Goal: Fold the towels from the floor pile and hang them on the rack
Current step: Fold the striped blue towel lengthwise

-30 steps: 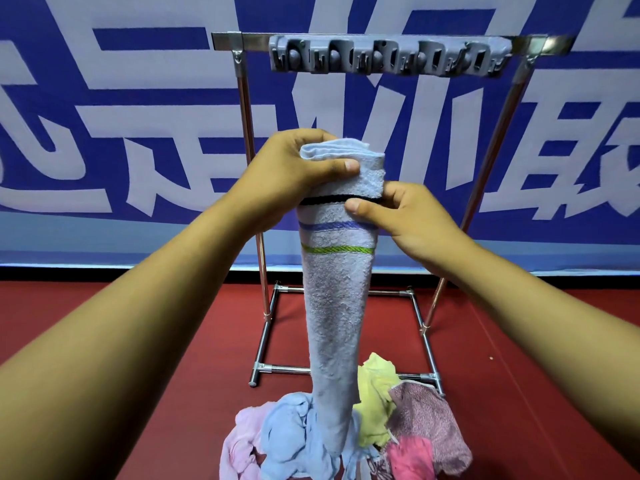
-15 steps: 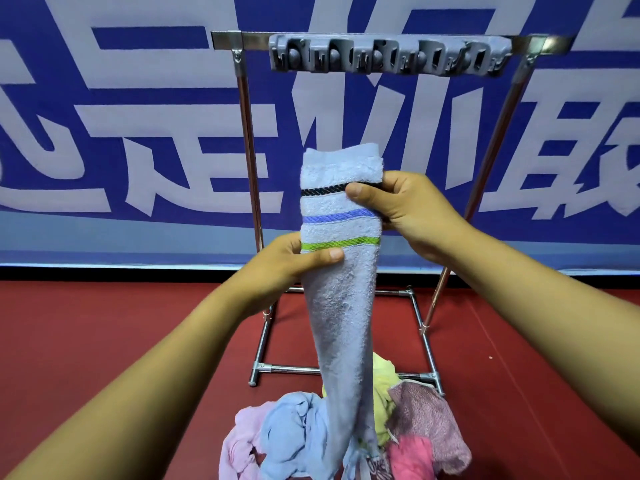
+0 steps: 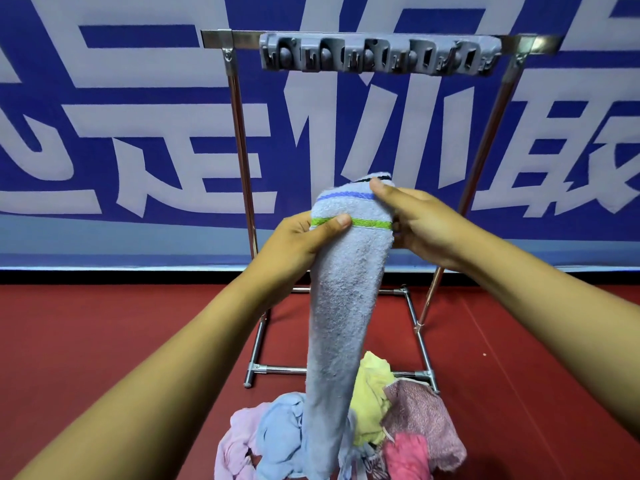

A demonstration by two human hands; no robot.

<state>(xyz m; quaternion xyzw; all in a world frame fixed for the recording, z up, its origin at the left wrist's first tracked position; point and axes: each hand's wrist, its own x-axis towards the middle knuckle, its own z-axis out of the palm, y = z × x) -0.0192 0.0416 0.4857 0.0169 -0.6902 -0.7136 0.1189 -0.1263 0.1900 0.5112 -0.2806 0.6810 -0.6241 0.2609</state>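
A pale blue towel with black, blue and green stripes near its top hangs as a long narrow strip in front of me. My left hand grips its left edge at the green stripe. My right hand holds the top right, its thumb over the bent-over upper end. The towel's lower end drops into the floor pile of pink, blue, yellow and mauve towels. Behind stands the metal rack, its top bar carrying a grey clip holder with nothing hanging on it.
A blue banner with large white characters covers the wall behind the rack. The floor is dark red. The rack's base tubes lie on the floor just behind the pile.
My left hand slid down from the towel's top to the green stripe. The towel's upper end has bent over backward and both hands have come lower.
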